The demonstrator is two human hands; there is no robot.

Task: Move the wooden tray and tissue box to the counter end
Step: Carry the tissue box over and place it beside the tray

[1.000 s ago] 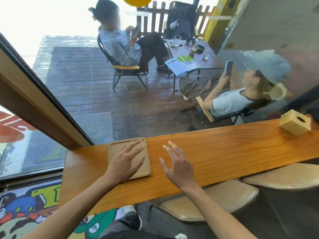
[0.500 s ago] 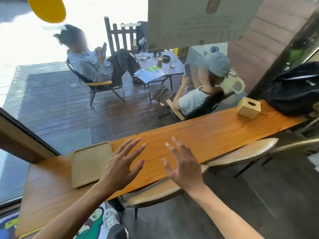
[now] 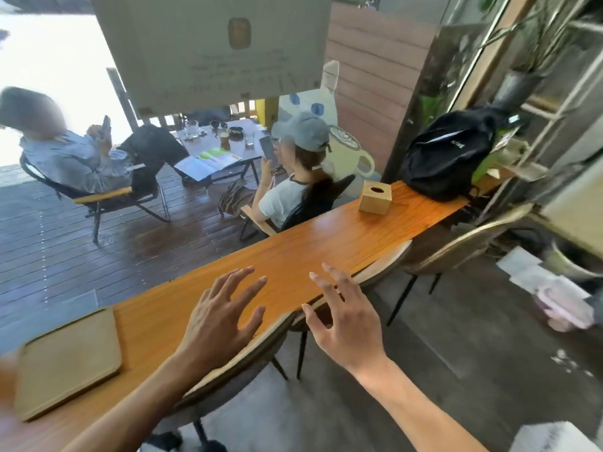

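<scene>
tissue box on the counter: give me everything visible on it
The tissue box is a small cube-shaped cover, tan and wood-like in look, with a dark oval slot in its top face; no tissue is seen sticking out. It stands upright on the orange-brown wooden counter, toward the far end, near the window-side edge. A black backpack sits just beyond it, with a gap between them. Nothing touches the box but the counter; both hands are well short of it.

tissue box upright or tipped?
Upright. The tissue box sits flat on the counter, its oval opening facing up. No tissue shows in the opening.
</scene>
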